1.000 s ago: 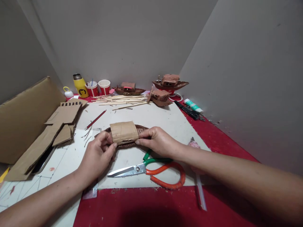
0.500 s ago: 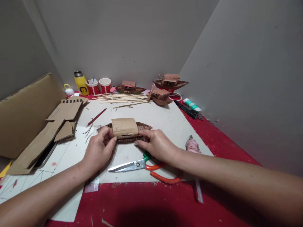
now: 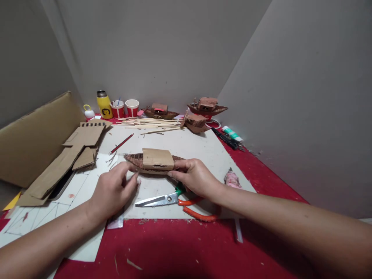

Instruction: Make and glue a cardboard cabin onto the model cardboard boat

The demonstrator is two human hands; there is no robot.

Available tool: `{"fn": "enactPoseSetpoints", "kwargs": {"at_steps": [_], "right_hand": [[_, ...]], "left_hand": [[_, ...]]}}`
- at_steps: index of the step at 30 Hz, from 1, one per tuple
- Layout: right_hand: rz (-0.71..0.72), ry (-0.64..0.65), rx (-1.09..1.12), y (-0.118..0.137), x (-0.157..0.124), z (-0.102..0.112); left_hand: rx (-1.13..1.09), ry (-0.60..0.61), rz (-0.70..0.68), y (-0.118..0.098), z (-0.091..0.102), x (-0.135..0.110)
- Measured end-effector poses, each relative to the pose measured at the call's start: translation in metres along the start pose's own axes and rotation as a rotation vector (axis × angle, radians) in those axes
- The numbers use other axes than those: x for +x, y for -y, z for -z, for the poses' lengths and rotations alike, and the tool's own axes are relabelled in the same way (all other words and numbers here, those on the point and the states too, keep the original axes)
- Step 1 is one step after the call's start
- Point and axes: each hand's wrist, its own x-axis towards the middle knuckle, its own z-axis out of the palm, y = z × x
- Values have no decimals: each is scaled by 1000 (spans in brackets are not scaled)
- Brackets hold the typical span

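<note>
A small brown model boat [image 3: 135, 159] lies on the white board in front of me. Over its middle arches a tan cardboard roof [image 3: 157, 158]. My right hand [image 3: 194, 175] pinches the boat's right part at the roof's lower right corner, thumb below and fingers behind. Close to the boat's left front side is my left hand [image 3: 116, 188], its thumb and curled forefinger apart with nothing between them. Just below the boat, scissors [image 3: 162, 200] with orange and green handles lie open, partly under my right hand and forearm.
Cut cardboard [image 3: 69, 151] and a large cardboard panel [image 3: 37, 135] are on the left. A pencil [image 3: 121, 144], thin wooden sticks [image 3: 154, 123], paper cups [image 3: 132, 107], a yellow bottle [image 3: 104, 105] and finished boats [image 3: 207, 105] stand farther back. A pink-wrapped tool [image 3: 232, 179] lies right.
My left hand has let go of the boat's left side and drawn back toward me. My right hand keeps hold of the boat. The whole view has shifted slightly.
</note>
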Motion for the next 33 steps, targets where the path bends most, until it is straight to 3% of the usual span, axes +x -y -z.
{"fn": "enactPoseSetpoints", "kwargs": {"at_steps": [2, 4, 9, 12, 16, 19, 25, 30, 33], "right_hand": [[-20, -3, 26, 1, -3, 0], [-29, 4, 51, 2, -7, -2], [-13, 36, 83, -2, -17, -7], [-10, 28, 75, -4, -20, -11], [-33, 45, 58, -1, -20, -6], [-94, 59, 44, 9, -23, 14], [-164, -196, 17, 20, -24, 64], [-105, -163, -22, 9, -19, 60], [80, -185, -106, 7, -17, 48]], "left_hand": [[99, 3, -179, 1, 1, -7], [102, 28, -224, -1, 0, -12], [-102, 88, 89, -17, -10, -11], [-199, 91, 171, -21, -16, -8], [-243, 99, 156, -22, -20, -4], [-261, 116, 166, -21, -20, -3], [-195, 131, 74, -20, -20, -6], [-155, 127, 36, -19, -20, -8], [-145, 112, 21, -20, -20, -9]]}}
